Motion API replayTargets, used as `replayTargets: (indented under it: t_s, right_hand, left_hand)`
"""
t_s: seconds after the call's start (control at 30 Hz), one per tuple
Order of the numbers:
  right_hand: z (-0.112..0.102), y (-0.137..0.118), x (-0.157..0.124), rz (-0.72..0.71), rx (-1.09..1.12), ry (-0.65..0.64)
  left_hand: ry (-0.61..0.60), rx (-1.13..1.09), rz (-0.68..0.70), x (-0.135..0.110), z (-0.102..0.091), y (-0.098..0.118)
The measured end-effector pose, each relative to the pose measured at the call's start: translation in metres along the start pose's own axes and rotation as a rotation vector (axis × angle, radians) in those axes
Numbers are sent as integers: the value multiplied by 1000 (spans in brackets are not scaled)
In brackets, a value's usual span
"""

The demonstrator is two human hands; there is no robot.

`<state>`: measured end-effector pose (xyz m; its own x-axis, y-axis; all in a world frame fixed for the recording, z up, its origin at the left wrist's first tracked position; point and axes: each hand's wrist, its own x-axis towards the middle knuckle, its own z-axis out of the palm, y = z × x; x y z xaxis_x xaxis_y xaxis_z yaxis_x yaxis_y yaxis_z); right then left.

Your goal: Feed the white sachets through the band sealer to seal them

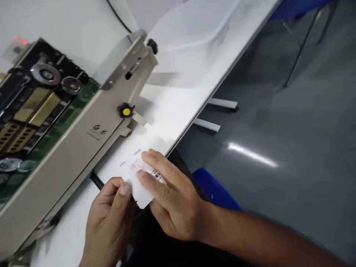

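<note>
A small white packet or card point(141, 193) with red print and black marks is held between my two hands, near the front edge of the table. My left hand point(108, 215) pinches its near left corner between thumb and fingers. From the right, my right hand point(178, 200) grips it, two fingers lying across the printed face; the thumb is hidden. Just beyond is a machine with a cream side panel point(83, 141), dark lettering and a black knob with a yellow centre point(126, 111). Both hands are apart from the machine.
Metal wheels point(46, 74) and brass-coloured blocks point(37, 105) show behind the machine's green cover. A translucent bin point(189, 40) stands farther back on the white table point(164, 102). Below the table's right edge are a blue object point(214, 189), white table feet point(222, 104) and grey floor.
</note>
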<state>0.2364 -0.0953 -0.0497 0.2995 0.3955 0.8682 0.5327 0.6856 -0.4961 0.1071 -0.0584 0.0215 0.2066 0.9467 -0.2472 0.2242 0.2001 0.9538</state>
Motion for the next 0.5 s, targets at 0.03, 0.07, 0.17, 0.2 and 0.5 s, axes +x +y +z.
replayTargets:
  t_s: [0.03,0.07,0.17,0.2,0.5]
  right_hand:
    - [-1,-3,2,-11,19,-36]
    - [-2,-7,4,-14,30,-72]
    - [-3,-19,7,143,116,-67]
    - [-2,-23,8,274,185,-35]
    - [25,-37,50,986,682,-271]
  left_hand:
    - [-40,-80,-21,2,-5,0]
    - [-69,-150,-27,3,-9,0]
    - [-58,-252,-10,1,-23,-2]
    - [-47,-258,6,0,-28,-3]
    - [-28,-340,103,3,-41,-23]
